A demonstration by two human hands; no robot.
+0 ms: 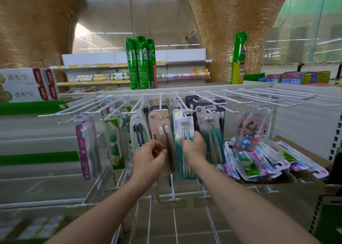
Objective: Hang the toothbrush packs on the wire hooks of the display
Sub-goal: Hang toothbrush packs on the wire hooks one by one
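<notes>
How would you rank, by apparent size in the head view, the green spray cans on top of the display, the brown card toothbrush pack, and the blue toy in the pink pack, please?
1. Green spray cans, clearly largest as a group.
2. Brown card toothbrush pack.
3. Blue toy, smallest.
The cans stand farther back, so their lead is likely real.

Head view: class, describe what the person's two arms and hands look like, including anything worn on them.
Both forearms are bare all the way to the picture's lower edge; no sleeve shows. The left hand and the right hand wear no gloves. No watch, bracelet or ring can be seen on the wrists or fingers. The nails look short and unpainted, though the picture is too soft to be sure.
</notes>
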